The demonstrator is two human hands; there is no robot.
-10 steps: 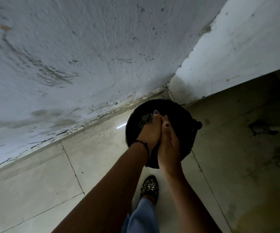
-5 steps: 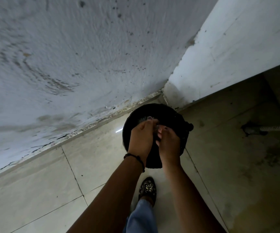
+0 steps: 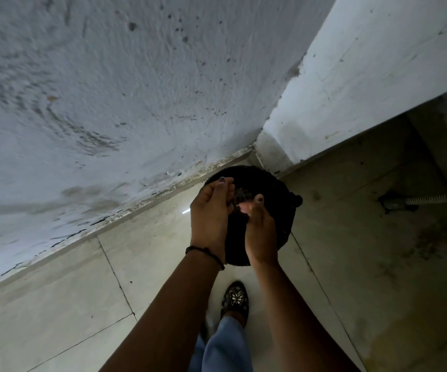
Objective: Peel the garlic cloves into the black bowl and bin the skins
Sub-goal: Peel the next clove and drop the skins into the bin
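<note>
**As I stand over it: both hands above the bin's mouth**

Where the two walls meet, the round black bin [image 3: 277,208] stands on the tiled floor [image 3: 56,304], pushed tight into the corner. My left hand [image 3: 211,210] and right hand [image 3: 260,232] hang side by side over its open top, close together but with a narrow gap between them. The fingers of both hands curl inward towards that gap, and my left thumb points up. Something pale shows at my right fingertips [image 3: 246,209], but whether either hand pinches anything I cannot tell. A greyish patch [image 3: 240,193] lies in the dark mouth beyond my fingers, too dim to identify.

A black cord bracelet [image 3: 206,253] circles my left wrist. Below the bin, one dark patterned shoe [image 3: 234,298] and a pale blue trouser leg [image 3: 225,347] stand on the tiles. A ribbed hose [image 3: 437,197] lies on the floor well to the right.
</note>
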